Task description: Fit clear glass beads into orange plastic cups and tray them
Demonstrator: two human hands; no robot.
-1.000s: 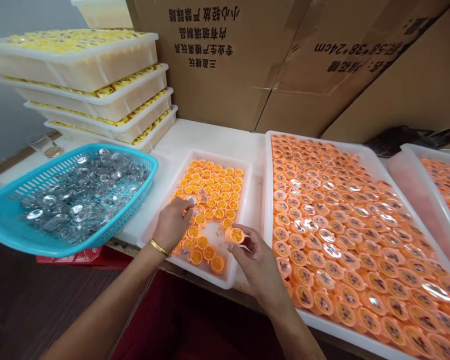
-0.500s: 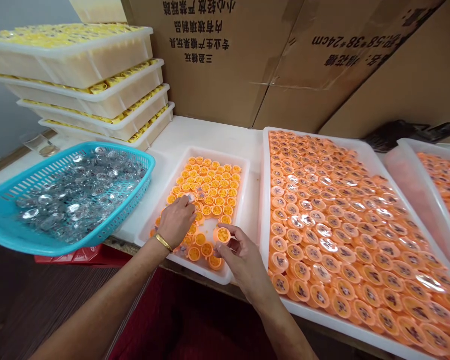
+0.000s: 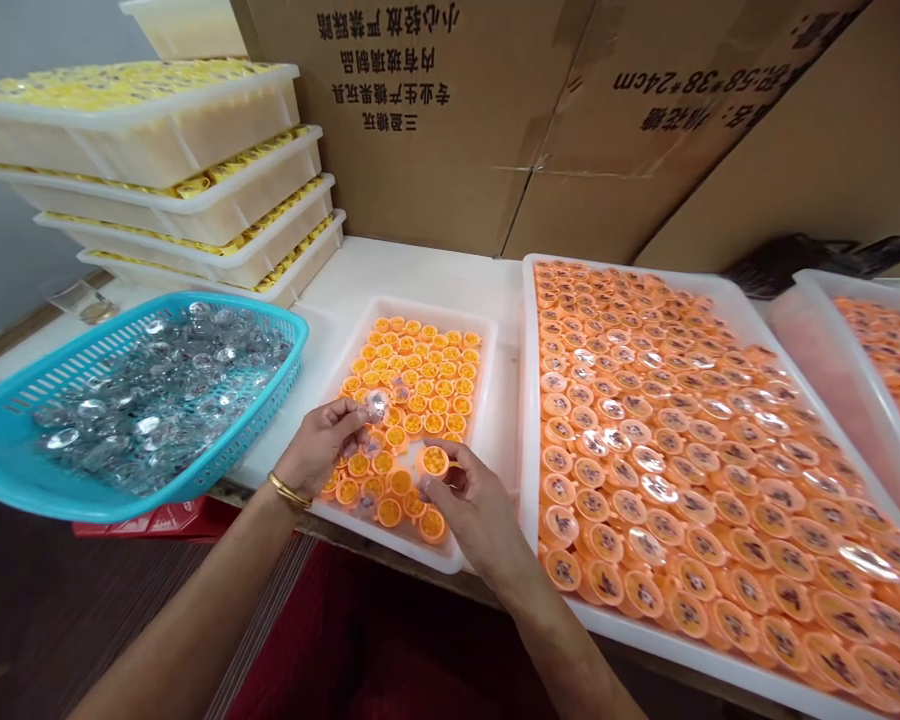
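Note:
Between the thumb and fingers of my left hand [image 3: 322,440] is a clear, shiny plastic lid [image 3: 377,404] with a printed picture. My right hand [image 3: 474,505] grips a small orange cup [image 3: 433,461] filled with yellow-orange pieces, its open top facing up. Both hands are over a white tray [image 3: 487,352] that holds many similar filled cups [image 3: 424,370], with a few clear lids lying among them. The lid and the cup are a short way apart. The fingers hide part of the cup's side.
To the left is a blue basket [image 3: 294,350] of clear lids. Behind it stand stacked white trays [image 3: 217,255] of yellow packets. At right, a large white tray [image 3: 529,400] holds lidded orange cups; another tray [image 3: 817,300] lies beyond. Cardboard boxes [image 3: 435,170] line the back.
My left hand has come back from among the cups, now with a clear lid showing in its fingers. My right hand has shifted slightly left with the cup.

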